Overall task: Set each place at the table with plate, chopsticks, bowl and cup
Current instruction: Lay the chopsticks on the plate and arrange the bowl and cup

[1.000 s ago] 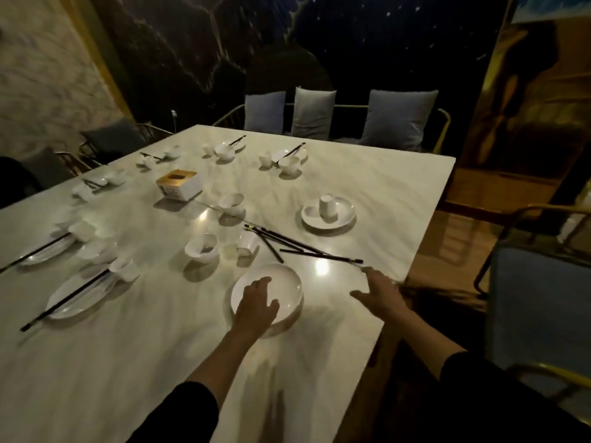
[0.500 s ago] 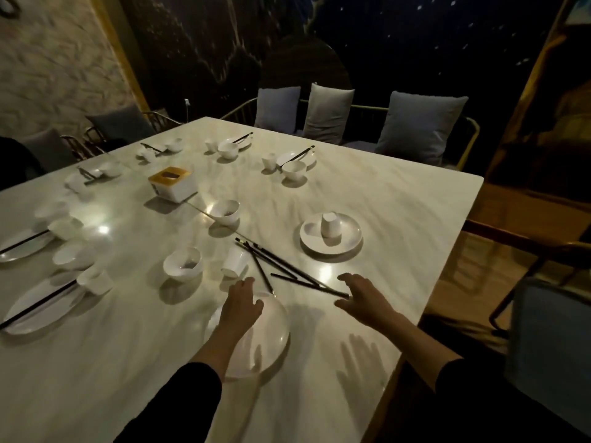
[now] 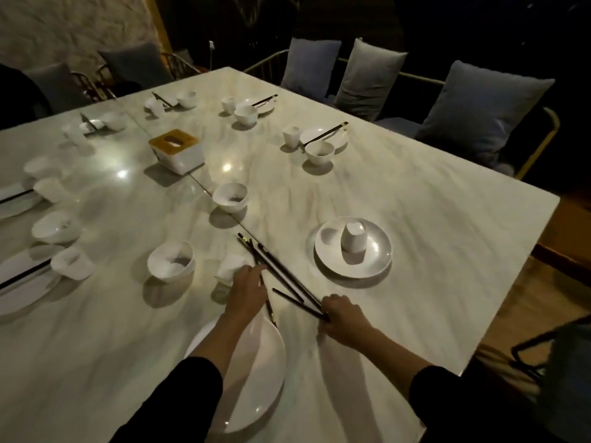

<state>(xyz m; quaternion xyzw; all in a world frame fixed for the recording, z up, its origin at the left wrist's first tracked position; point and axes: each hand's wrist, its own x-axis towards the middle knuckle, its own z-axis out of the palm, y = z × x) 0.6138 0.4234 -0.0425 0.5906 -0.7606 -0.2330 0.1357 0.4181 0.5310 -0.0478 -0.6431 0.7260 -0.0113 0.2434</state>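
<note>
Loose black chopsticks [image 3: 281,272] lie fanned on the desk [image 3: 415,199], just beyond the near plate [image 3: 256,378]. Right hand [image 3: 343,318] is curled round their near ends. Left hand [image 3: 248,290] is flat-fingered across one stick, gripping nothing. Sticks look light, stiff and prone to roll, so pinch them mid-length as a pair. Glossy marble-look top, probably slick. Dim room, cushions [image 3: 367,78] on the far bench.

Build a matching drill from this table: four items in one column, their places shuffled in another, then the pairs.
1. small white ceramic cup at right
2. white tissue box with tan wooden lid
3. loose black chopsticks
4. large round white plate, nearest

A. under the left forearm
B. ends gripped by the right hand
C. standing on a white dish
D. middle of the marble table

Pairs: 1-C, 2-D, 3-B, 4-A
</note>
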